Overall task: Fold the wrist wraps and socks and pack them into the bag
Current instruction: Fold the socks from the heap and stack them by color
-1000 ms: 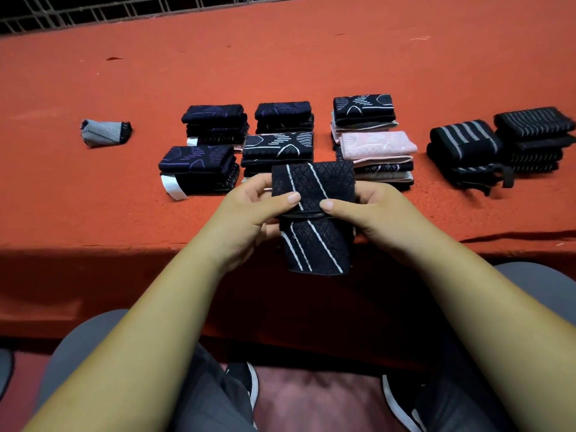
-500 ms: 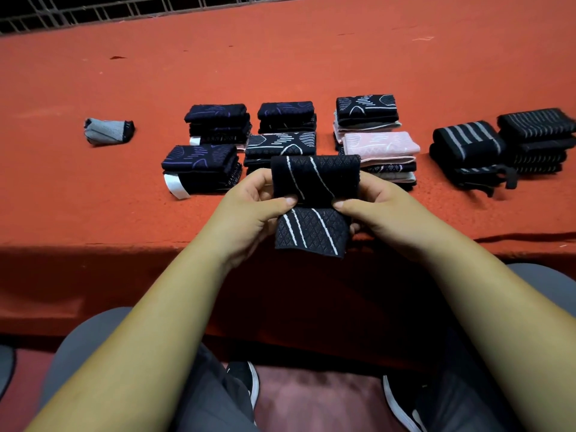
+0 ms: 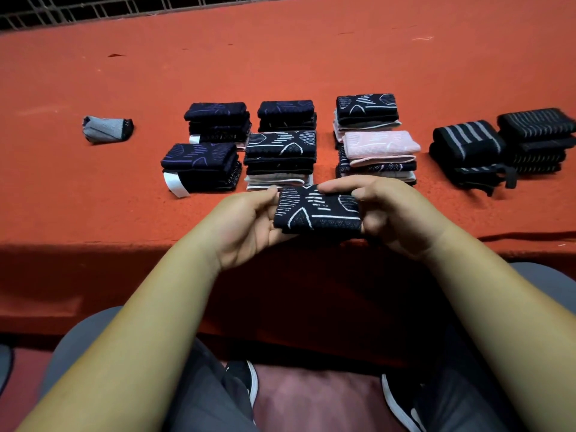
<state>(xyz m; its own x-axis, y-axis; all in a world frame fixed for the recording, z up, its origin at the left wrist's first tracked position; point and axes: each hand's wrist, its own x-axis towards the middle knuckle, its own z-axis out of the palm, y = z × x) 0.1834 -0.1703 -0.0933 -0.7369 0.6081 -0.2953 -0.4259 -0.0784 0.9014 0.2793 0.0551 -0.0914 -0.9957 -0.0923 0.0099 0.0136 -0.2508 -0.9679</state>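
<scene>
A folded black sock with white line patterns [image 3: 316,210] is held flat just above the near edge of the red table [image 3: 280,57]. My left hand [image 3: 246,222] grips its left end, palm up under it. My right hand [image 3: 386,213] grips its right end, fingers curled over the top. Behind it lie several stacks of folded socks: dark blue ones [image 3: 215,123], black patterned ones [image 3: 280,151] and a pink-topped stack [image 3: 378,151]. Two piles of black striped wrist wraps [image 3: 467,148] sit at the right. No bag is in view.
A lone grey folded sock [image 3: 106,129] lies at the far left of the table. A metal railing [image 3: 93,10] runs along the table's far side. My knees and black shoes [image 3: 246,381] are below the table's front edge.
The sock hung half unfolded between my hands a second ago. Its lower half has been folded up, and it is now a compact flat bundle turned pattern side up.
</scene>
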